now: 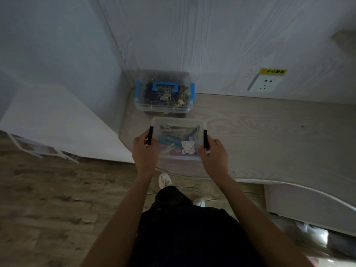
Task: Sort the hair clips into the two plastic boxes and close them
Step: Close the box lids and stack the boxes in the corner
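A clear plastic box with black side latches [178, 139] rests on the wooden desk [269, 135] near its front edge. Colourful hair clips and a cartoon sticker show through its lid. My left hand [144, 151] grips the left latch side and my right hand [213, 155] grips the right latch side. Behind it, in the corner against the wall, stands a second clear box with blue handle and blue latches [164, 94], lid on, with dark and gold clips inside.
A white wall socket [264, 84] with a yellow warning label sits on the back panel to the right. A white panel [57, 128] leans at the left. My legs and white shoes [164, 180] stand on the wood floor below the desk edge.
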Available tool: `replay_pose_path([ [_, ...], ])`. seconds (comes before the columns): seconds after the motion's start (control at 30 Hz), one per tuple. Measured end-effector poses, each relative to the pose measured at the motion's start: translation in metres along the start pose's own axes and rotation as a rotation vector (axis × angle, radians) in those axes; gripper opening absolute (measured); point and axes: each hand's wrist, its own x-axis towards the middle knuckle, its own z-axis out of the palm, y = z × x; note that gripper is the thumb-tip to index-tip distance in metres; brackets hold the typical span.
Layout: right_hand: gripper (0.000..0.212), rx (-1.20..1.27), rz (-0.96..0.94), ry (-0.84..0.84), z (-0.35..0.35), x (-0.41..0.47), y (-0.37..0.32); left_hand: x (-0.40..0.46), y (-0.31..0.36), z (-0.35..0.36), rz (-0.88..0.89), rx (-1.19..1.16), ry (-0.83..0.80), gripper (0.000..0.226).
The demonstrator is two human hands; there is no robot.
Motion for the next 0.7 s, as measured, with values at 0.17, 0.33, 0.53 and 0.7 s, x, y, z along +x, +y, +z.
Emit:
replay_pose_path([
  [0.17,0.025,0.293,-0.145,0.039,-0.04,-0.005,-0.023,-0.01,0.035,-0.047,0.108,-0.353,0.029,0.041],
  [0.33,0.041,0.55,-0.115,0.024,-0.043,0.029,-0.059,0.021,0.075,-0.064,0.14,-0.561,-0.052,0.038],
  [0.53,0.028,0.564,-0.084,-0.002,-0.038,0.098,-0.095,0.09,0.091,-0.053,0.212,-0.378,-0.021,0.047],
  [0.7,0.039,0.5,-0.014,-0.029,-0.022,0.131,-0.096,0.136,0.076,-0.04,0.175,-0.247,-0.174,0.047],
])
